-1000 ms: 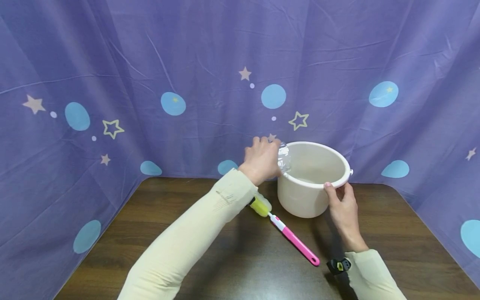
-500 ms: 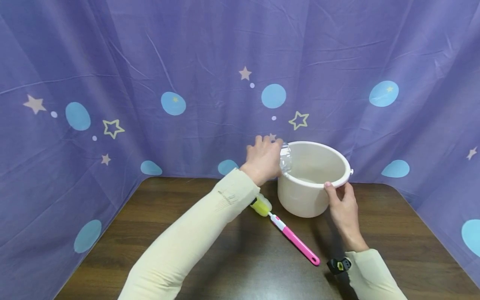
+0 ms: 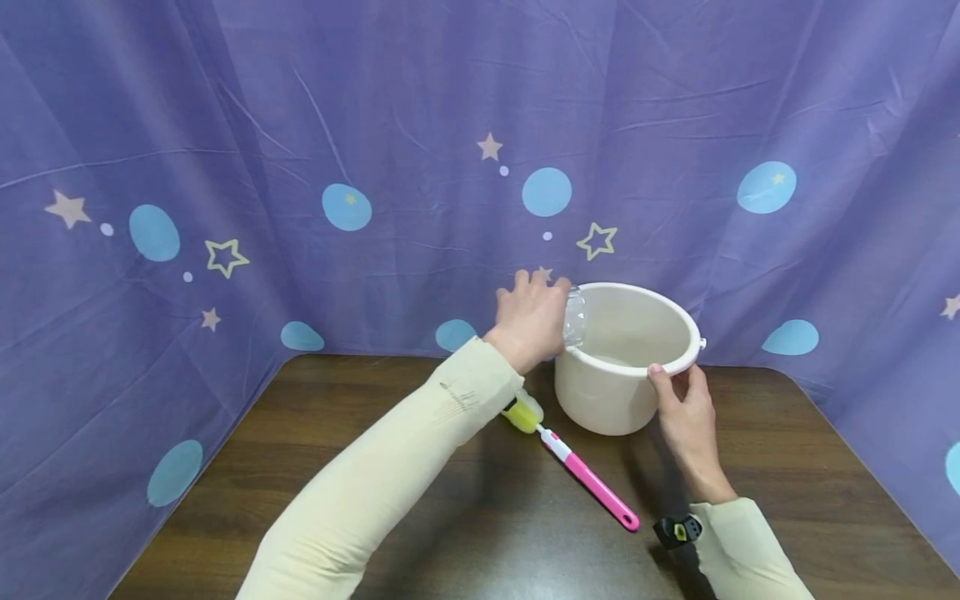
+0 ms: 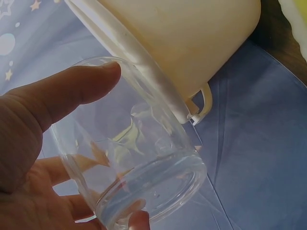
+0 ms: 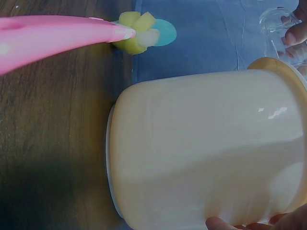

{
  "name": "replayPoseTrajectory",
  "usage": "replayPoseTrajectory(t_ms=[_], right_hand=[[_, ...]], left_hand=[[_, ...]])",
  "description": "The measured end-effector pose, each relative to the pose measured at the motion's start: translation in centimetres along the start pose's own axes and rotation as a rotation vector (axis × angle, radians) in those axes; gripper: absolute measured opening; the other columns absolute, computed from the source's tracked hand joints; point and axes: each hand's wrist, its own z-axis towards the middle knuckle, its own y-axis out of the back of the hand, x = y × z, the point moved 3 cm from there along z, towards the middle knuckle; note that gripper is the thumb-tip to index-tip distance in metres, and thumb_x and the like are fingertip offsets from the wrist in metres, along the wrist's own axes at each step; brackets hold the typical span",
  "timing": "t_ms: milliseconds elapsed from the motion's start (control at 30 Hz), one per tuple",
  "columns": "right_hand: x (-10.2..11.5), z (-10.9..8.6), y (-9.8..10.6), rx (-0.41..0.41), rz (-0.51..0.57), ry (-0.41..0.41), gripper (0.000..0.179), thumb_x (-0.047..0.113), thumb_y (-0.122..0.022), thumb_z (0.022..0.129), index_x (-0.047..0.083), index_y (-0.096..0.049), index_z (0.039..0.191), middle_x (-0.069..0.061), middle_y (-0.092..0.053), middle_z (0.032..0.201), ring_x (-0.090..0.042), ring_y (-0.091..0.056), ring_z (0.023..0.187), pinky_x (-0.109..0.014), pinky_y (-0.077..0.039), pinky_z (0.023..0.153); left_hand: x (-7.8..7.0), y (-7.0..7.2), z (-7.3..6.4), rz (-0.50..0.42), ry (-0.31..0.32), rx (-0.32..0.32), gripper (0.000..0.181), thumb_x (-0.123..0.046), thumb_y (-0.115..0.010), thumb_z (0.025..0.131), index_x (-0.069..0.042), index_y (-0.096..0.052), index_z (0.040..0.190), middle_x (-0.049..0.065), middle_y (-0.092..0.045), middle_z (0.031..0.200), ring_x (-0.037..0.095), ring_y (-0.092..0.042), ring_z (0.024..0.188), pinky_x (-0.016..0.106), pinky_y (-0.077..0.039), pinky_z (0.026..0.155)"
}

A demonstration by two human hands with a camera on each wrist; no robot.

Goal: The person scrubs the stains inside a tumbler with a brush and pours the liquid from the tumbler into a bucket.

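Observation:
My left hand (image 3: 528,321) grips a clear drinking glass (image 3: 575,317) at the left rim of a white bucket (image 3: 603,396). The glass is tilted on its side with its mouth toward the bucket; in the left wrist view its thick base (image 4: 158,187) and my thumb on its wall show. My right hand (image 3: 687,425) holds the bucket's right front rim, thumb on top and fingers beneath it along the outer wall. In front of the bucket lies a sponge bottle brush with a pink handle (image 3: 600,492); its yellow and white sponge head (image 3: 523,414) is partly behind my left sleeve.
The bucket stands on a dark brown wooden table (image 3: 525,550), toward its back edge. A purple-blue curtain (image 3: 420,125) with stars and dots hangs right behind and at both sides. The brush handle points toward the front right, between my two forearms.
My left hand has shifted slightly to the right with the glass, turning it a little farther over the bucket's rim. My right hand, the bucket and the brush stay in place.

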Motion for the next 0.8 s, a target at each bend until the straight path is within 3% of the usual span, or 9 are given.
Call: replayPoseTrajectory(t_ms=[800], right_hand=[[0.53,0.06,0.23,0.015,0.007,-0.03,0.064,0.043,-0.057,0.093,0.004,-0.038,0.141,-0.017,-0.048,0.136,-0.028,-0.042,0.128,-0.046,-0.033,0.107]], left_hand=[[-0.89,0.36,0.16,0.067,-0.013,-0.009,0.05,-0.022,-0.071,0.077,-0.018,-0.055,0.125,0.012,-0.054,0.12,0.029,-0.043,0.11,0.051,-0.044,0.081]])
